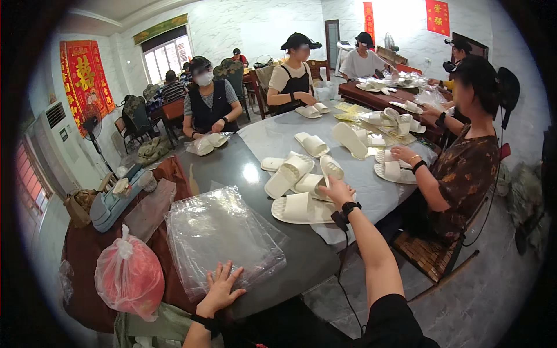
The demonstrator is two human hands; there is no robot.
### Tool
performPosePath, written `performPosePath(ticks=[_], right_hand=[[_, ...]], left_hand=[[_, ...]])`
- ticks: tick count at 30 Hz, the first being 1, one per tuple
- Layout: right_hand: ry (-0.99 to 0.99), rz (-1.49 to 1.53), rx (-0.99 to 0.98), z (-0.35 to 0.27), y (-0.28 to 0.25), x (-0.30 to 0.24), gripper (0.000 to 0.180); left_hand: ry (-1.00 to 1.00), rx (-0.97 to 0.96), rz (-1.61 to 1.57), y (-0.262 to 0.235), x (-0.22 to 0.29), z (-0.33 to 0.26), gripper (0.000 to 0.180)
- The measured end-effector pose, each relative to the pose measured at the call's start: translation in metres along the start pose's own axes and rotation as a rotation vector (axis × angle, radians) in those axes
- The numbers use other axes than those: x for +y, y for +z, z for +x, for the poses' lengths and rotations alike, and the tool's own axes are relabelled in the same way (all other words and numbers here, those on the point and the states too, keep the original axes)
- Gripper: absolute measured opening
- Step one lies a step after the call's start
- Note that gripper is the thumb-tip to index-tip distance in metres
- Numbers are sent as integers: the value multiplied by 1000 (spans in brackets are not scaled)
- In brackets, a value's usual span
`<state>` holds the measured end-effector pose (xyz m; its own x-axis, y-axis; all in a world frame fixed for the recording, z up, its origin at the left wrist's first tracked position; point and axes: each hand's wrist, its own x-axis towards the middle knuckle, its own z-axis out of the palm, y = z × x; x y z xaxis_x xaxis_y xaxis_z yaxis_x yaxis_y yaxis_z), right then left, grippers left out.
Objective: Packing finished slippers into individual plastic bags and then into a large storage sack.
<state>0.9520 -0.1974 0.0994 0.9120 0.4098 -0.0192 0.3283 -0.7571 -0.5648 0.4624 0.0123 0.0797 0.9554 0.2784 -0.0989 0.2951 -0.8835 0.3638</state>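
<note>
My left hand (221, 288) lies flat, fingers spread, on the near edge of a stack of clear plastic bags (217, 238). Reaching forward, my right hand (337, 192) grips a white slipper (331, 167), which is tipped up at the edge of a loose pile. In that pile, one white slipper (289, 175) leans across others, and another slipper (299, 207) lies nearest to me. A further slipper (312, 144) rests just beyond. My right thumb and the underside of the grip are partly hidden.
A tied bag with pink contents (130, 275) sits left of the stack. Across the grey table (223, 165), a person (209, 107) handles bagged slippers. At right, a seated person (458, 151) reaches toward more slippers (396, 172). A cable (342, 278) hangs by my right wrist.
</note>
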Motion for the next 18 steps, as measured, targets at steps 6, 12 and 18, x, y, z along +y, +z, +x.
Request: performPosePath(ticks=[6, 12, 18], right_hand=[[-166, -78, -134, 6, 42, -69, 73], [-462, -92, -137, 29, 57, -77, 54], [-531, -316, 470, 20, 33, -32, 44]], left_hand=[[-41, -32, -39, -5, 3, -9, 74], [-46, -37, -65, -12, 12, -6, 74], [-27, 21, 10, -6, 6, -9, 73]])
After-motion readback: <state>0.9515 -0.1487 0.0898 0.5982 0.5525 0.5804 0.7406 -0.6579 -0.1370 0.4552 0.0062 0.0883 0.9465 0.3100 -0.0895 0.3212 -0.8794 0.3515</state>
